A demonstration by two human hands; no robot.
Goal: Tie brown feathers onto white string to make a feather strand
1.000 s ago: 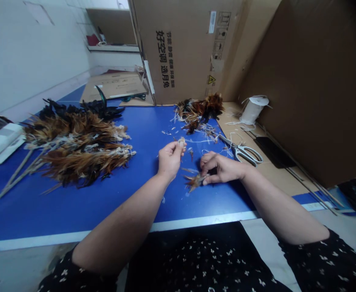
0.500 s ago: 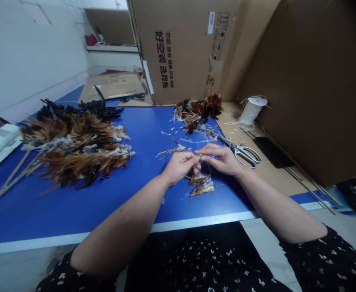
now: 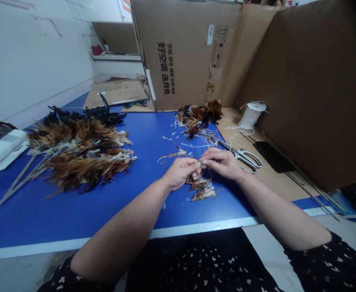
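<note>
My left hand (image 3: 182, 172) and my right hand (image 3: 222, 163) meet fingertip to fingertip above the blue table (image 3: 114, 211). Both are closed in a pinch on something small between them; it is too small and too covered to make out. Just below the fingers lies a little cluster of brown and cream feathers (image 3: 204, 190). A few loose feather strands (image 3: 173, 154) rest beyond my left hand. Close to my right wrist are scissors (image 3: 246, 159) with grey and white handles, lying on cardboard.
Brown feather bundles (image 3: 83, 162) on sticks (image 3: 16, 184) cover the table's left side. More feathers (image 3: 200, 113) lie at the back, beside scraps. A spool of white string (image 3: 252, 115) stands on the right. Large cardboard boxes (image 3: 192, 56) wall off the back and right.
The whole view has shifted slightly, so things appear a little lower. My right fingers have drawn in to a tighter pinch against my left fingertips.
</note>
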